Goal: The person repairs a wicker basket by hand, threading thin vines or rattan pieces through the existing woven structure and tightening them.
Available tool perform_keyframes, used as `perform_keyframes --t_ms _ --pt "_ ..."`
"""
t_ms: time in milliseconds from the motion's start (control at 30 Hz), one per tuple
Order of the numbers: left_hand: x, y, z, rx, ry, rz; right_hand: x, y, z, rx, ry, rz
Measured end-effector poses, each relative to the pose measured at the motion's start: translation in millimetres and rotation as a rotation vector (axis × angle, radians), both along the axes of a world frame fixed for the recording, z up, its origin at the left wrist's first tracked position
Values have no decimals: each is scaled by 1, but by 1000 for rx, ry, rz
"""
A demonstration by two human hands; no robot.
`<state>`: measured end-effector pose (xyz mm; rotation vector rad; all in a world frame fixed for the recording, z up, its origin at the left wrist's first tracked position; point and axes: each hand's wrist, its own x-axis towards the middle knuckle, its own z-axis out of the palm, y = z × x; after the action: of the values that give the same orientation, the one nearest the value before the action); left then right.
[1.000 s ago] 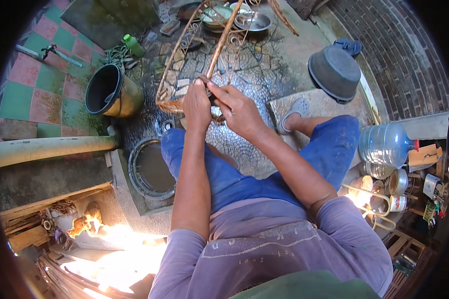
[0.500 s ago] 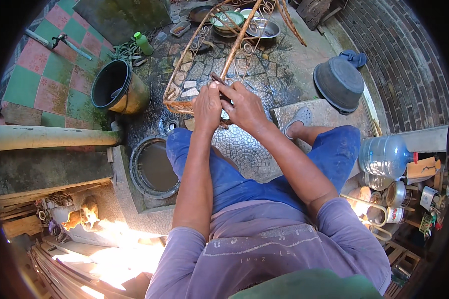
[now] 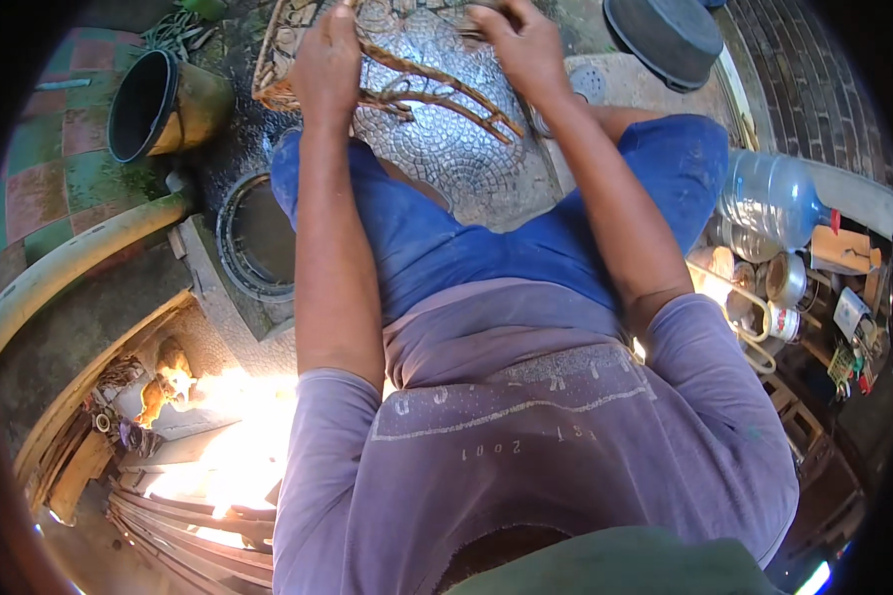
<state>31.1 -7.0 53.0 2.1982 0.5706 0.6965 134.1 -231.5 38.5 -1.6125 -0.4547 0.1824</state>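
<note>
A rusty metal wire frame (image 3: 437, 81) with curled bars slants over the wet floor between my knees; its upper part runs past the top edge of the picture. My left hand (image 3: 325, 71) is closed around one of its bars, thumb on top. Apart from the frame, to the right, my right hand (image 3: 522, 48) is closed with thumb and fingers pinching something thin and dark. Motion blur and the top of the picture hide what that piece is.
On the left stand a dark-rimmed bucket (image 3: 141, 107) and a round basin of murky water (image 3: 264, 238). An upturned black tub (image 3: 667, 42) lies beyond my right foot. A large clear water bottle (image 3: 774, 198) lies at the right. A cat (image 3: 172, 382) is at lower left.
My hands were together on the frame and have moved apart, the right one with the dark piece. The frame has turned, bringing its bent bars nearer to me. My view has tipped downward.
</note>
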Motion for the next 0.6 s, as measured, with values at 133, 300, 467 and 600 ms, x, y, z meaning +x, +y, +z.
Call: perform_keyframes --t_ms 133,300,467,600 --pt "-2 13 -8 -95 -57 -36 -17 -50 -46 -368 -124 -55" --pt "-11 12 -6 -53 35 32 -81 -21 -76 -547 -280 7" --pt "-8 26 -14 -197 -71 10 -74 -54 -128 -819 -287 -72" --pt "-6 -2 12 -231 -16 28 -73 -89 -161 -961 -239 -78"
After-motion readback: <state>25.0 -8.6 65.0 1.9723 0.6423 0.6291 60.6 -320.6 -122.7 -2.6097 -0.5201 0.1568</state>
